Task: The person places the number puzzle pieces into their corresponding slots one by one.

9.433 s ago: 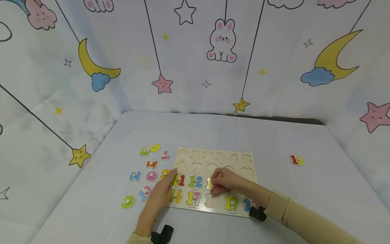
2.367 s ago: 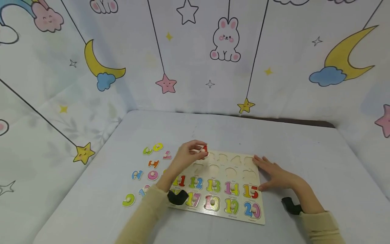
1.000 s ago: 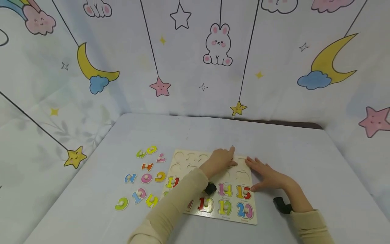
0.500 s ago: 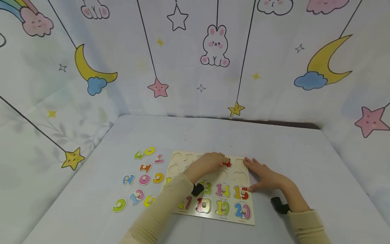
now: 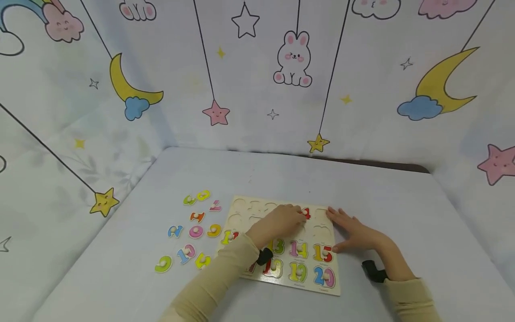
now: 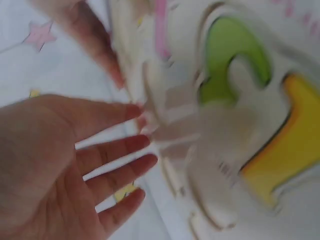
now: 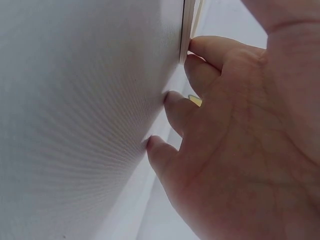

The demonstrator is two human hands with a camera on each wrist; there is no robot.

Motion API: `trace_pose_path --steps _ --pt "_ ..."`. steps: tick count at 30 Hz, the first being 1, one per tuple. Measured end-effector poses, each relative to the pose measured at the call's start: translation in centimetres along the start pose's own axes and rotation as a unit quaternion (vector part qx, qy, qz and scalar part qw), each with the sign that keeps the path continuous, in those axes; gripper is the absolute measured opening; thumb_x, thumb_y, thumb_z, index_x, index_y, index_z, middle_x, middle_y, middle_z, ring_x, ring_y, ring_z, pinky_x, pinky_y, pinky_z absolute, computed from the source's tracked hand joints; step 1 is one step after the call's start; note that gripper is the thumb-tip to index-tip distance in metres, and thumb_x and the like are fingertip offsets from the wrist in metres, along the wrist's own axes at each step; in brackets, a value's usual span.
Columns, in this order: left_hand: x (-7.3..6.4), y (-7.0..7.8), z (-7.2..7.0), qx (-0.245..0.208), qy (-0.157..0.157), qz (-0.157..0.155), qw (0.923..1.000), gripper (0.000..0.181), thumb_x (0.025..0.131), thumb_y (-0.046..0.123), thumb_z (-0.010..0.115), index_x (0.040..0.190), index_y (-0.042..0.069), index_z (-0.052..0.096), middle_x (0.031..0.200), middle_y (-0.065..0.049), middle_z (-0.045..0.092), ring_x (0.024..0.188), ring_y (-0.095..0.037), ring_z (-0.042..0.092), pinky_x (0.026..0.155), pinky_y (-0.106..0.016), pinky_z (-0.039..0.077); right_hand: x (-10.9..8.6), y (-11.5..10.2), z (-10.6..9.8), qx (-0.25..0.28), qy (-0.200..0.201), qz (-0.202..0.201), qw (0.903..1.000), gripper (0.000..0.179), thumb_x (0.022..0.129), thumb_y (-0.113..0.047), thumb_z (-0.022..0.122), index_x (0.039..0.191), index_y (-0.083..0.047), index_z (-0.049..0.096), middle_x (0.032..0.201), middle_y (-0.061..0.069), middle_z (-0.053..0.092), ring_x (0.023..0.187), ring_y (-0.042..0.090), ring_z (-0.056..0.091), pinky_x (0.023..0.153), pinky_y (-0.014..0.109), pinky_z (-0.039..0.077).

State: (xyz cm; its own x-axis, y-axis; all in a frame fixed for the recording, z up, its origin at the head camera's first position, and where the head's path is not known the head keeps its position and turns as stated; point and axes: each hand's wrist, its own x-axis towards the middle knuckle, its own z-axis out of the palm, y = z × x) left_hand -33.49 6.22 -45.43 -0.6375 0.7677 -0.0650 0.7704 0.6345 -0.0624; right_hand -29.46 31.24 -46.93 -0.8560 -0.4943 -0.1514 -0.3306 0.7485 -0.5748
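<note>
My left hand (image 5: 279,221) reaches over the wooden number puzzle board (image 5: 322,290), fingertips right beside a red number 4 piece (image 5: 307,213) in the top row. Part of that piece is hidden by the hand. In the left wrist view, the left hand (image 6: 75,165) has mostly straight, slightly spread fingers at the board's surface. My right hand (image 5: 356,232) lies with spread fingers along the board's right edge. From the right wrist view, the right hand (image 7: 230,135) touches the board's edge (image 7: 187,35) with some fingertips while others rest on the white cloth.
Loose knobbed number pieces lie left of the board, among them a green 9 (image 5: 163,264), an orange 1 (image 5: 197,217) and a pink 7 (image 5: 215,205). Seated in the lower rows are 15 (image 5: 323,253), 19 (image 5: 298,272) and 20 (image 5: 324,276). A patterned cloth (image 5: 249,89) hangs behind.
The left hand carried the red 4 rightward to the top row, then loosened its fingers beside it. The right hand, earlier over the lower rows, moved to the right edge; 13 is now seated.
</note>
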Motion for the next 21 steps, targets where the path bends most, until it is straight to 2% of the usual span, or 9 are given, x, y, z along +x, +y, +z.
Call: trace_pose_path --steps 2,5,8,10,13,15,17,19,21 --pt "-0.6 -0.9 -0.9 -0.06 0.013 0.0 0.9981 0.025 0.096 0.023 0.055 0.118 0.02 0.066 0.109 0.004 0.061 0.098 -0.012 0.056 0.084 -0.023 0.044 -0.1 0.1 -0.2 -0.001 0.002 -0.002 1.0 0.107 0.068 -0.041 0.08 0.146 0.003 0.022 0.15 0.024 0.015 0.135 0.046 0.003 0.102 0.064 0.002" --pt "-3.6 -3.1 -2.3 -0.152 0.021 -0.019 0.988 0.028 0.094 0.018 0.058 0.121 0.013 0.063 0.113 -0.001 0.061 0.103 -0.015 0.056 0.087 -0.027 0.044 0.3 0.1 0.1 -0.007 0.002 -0.005 1.0 0.107 0.068 -0.042 0.08 0.146 0.003 0.022 0.15 0.024 0.016 0.135 0.046 0.003 0.102 0.065 0.004" --pt "-8.3 -6.1 -3.5 -0.223 0.041 -0.061 0.9722 0.033 0.093 0.014 0.06 0.125 0.007 0.058 0.119 -0.007 0.058 0.108 -0.022 0.055 0.091 -0.034 0.043 0.5 0.1 0.2 -0.013 0.004 -0.012 0.9998 0.107 0.068 -0.042 0.08 0.146 0.004 0.022 0.15 0.024 0.016 0.135 0.047 0.004 0.102 0.065 0.004" --pt "-12.1 -8.3 -3.6 -0.245 0.061 -0.091 0.9632 0.034 0.09 0.011 0.063 0.123 0.004 0.058 0.117 -0.011 0.058 0.106 -0.026 0.055 0.09 -0.038 0.044 0.6 0.0 0.2 -0.014 0.006 -0.021 0.9997 0.106 0.069 -0.042 0.08 0.145 0.005 0.022 0.149 0.026 0.016 0.134 0.048 0.004 0.101 0.066 0.005" --pt "-17.8 -11.3 -3.4 -0.268 0.068 -0.144 0.9502 0.032 0.086 0.007 0.068 0.116 0.0 0.06 0.106 -0.011 0.06 0.096 -0.028 0.056 0.083 -0.04 0.046 0.5 -0.2 0.0 -0.016 0.009 -0.022 0.9996 0.106 0.069 -0.04 0.08 0.145 0.006 0.023 0.149 0.026 0.017 0.134 0.049 0.005 0.1 0.067 0.005" --pt "-21.1 -12.7 -3.0 -0.284 0.053 -0.171 0.9422 0.029 0.082 0.006 0.071 0.108 -0.001 0.061 0.098 -0.01 0.06 0.089 -0.028 0.055 0.077 -0.04 0.047 0.4 -0.2 -0.1 -0.015 0.009 -0.018 0.9997 0.106 0.068 -0.04 0.081 0.144 0.006 0.024 0.148 0.027 0.017 0.133 0.049 0.005 0.099 0.067 0.006" --pt "-23.6 -13.5 -2.6 -0.301 0.024 -0.199 0.9322 0.028 0.078 0.006 0.074 0.102 0.0 0.061 0.092 -0.008 0.058 0.083 -0.026 0.054 0.072 -0.039 0.047 0.3 -0.2 -0.1 -0.011 0.006 -0.011 0.9999 0.106 0.068 -0.04 0.081 0.145 0.005 0.023 0.149 0.026 0.017 0.134 0.049 0.004 0.1 0.067 0.005" --pt "-25.5 -13.8 -2.1 -0.307 -0.012 -0.231 0.9232 0.029 0.074 0.009 0.078 0.096 0.002 0.061 0.087 -0.007 0.056 0.079 -0.024 0.052 0.068 -0.037 0.046 0.3 -0.1 -0.1 -0.005 0.003 -0.01 0.9999 0.107 0.067 -0.041 0.081 0.145 0.005 0.023 0.149 0.027 0.016 0.134 0.049 0.004 0.1 0.067 0.005" --pt "-26.8 -13.5 -1.5 -0.307 -0.05 -0.273 0.9102 0.032 0.07 0.01 0.081 0.093 0.005 0.059 0.082 -0.006 0.052 0.074 -0.022 0.05 0.063 -0.036 0.044 0.4 -0.1 0.0 0.0 0.002 -0.011 0.9999 0.107 0.067 -0.041 0.081 0.145 0.005 0.023 0.149 0.027 0.016 0.134 0.049 0.003 0.1 0.067 0.004"
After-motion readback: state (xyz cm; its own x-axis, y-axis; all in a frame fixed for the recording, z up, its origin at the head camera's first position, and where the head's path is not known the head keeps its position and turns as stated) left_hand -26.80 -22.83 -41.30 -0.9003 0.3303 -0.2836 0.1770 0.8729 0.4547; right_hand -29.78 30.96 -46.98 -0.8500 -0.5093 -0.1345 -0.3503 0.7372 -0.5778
